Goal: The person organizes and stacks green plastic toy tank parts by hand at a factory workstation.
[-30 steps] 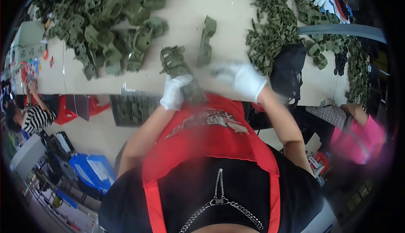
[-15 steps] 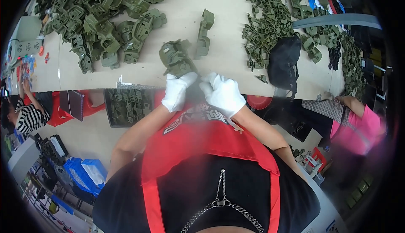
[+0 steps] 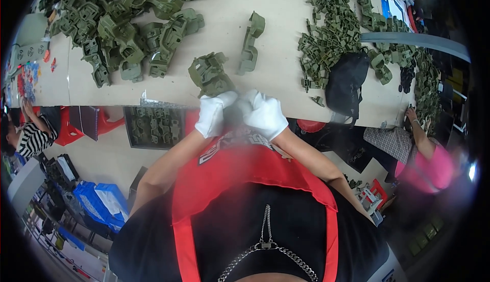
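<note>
At the near edge of the table, my left hand (image 3: 214, 114) in a white glove is closed on the near end of an olive-green moulded plastic part (image 3: 209, 73), which juts out over the tabletop. Close beside it, my right hand (image 3: 264, 114), also gloved, is closed with its fingers curled toward the left one. A blur covers the gap between both hands, so whatever the right fingers hold is hidden. A longer curved green plastic part (image 3: 250, 44) lies alone beyond them.
Large green parts (image 3: 127, 34) are heaped at the far left, small green pieces (image 3: 326, 42) at the right. A black bag (image 3: 347, 80) sits beside the small pieces. A tray of green parts (image 3: 155, 127) is below the table edge. People sit at both sides.
My right hand has moved slightly left, closer to my left hand, and its fingers look more curled. The held green plastic part has shifted slightly left in the view.
</note>
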Demonstrator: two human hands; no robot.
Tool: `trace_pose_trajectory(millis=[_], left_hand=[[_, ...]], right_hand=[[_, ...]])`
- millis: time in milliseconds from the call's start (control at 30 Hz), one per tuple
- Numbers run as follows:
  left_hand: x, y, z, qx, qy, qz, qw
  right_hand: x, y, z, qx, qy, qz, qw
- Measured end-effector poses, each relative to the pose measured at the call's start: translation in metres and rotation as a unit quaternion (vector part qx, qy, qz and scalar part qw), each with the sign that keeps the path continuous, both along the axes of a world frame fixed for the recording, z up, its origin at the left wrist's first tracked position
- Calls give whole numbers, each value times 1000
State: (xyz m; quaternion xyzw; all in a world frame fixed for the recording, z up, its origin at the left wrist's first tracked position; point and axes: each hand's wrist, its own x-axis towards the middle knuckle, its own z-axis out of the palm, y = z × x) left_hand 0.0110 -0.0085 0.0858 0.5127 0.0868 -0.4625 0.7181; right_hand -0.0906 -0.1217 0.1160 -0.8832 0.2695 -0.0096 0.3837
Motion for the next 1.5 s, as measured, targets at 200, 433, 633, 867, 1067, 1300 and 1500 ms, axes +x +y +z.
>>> trace_pose_trajectory(millis=[200, 433, 633, 867, 1067, 1300, 1500], left_hand=[[22, -2, -18, -27, 69, -15, 997], [43, 0, -12, -64, 41, 43, 996], [51, 3, 8, -72, -26, 28, 997], [40, -14, 23, -202, -110, 11, 973], [32, -25, 47, -141, -163, 31, 976], [48, -44, 87, -156, -179, -26, 971], [48, -48, 92, -238, -115, 13, 964]], right_hand=[[19, -44, 8, 252, 99, 22, 962], [101, -114, -132, 86, -10, -168, 982], [136, -111, -109, -3, 25, -85, 996], [72, -56, 78, -211, -125, 134, 960], [72, -35, 104, -191, -72, 84, 975], [88, -55, 128, -35, -115, -7, 993], [94, -66, 154, -98, -120, 86, 984]])
